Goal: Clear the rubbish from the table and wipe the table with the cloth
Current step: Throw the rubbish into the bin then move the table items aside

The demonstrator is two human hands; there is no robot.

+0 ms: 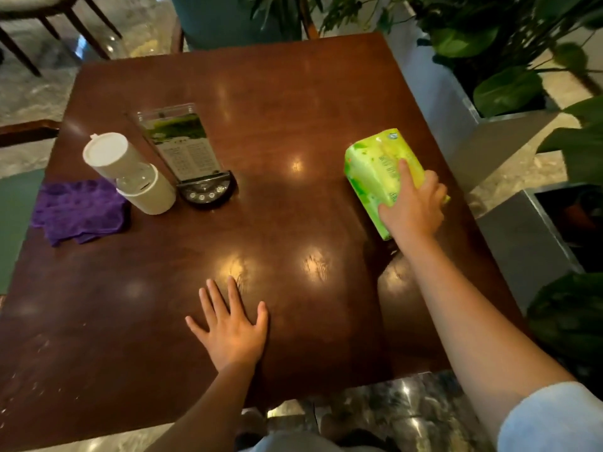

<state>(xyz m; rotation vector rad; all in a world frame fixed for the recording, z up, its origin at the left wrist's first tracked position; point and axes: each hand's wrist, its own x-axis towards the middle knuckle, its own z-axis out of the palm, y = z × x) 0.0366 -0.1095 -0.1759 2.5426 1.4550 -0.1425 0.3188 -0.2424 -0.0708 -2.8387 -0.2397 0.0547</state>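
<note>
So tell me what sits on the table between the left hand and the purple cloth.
Nothing: in the head view, only bare table lies between the left hand and the purple cloth.

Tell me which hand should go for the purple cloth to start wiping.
Left. The left hand lies flat and empty on the table, on the same side as the purple cloth at the left edge. The right hand is across the table, resting on the green packet.

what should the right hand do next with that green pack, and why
Probably close the right hand around the green tissue pack and lift it off the table: its fingers already lie over the pack, and the purple cloth sits untouched while the left hand rests flat.
</note>
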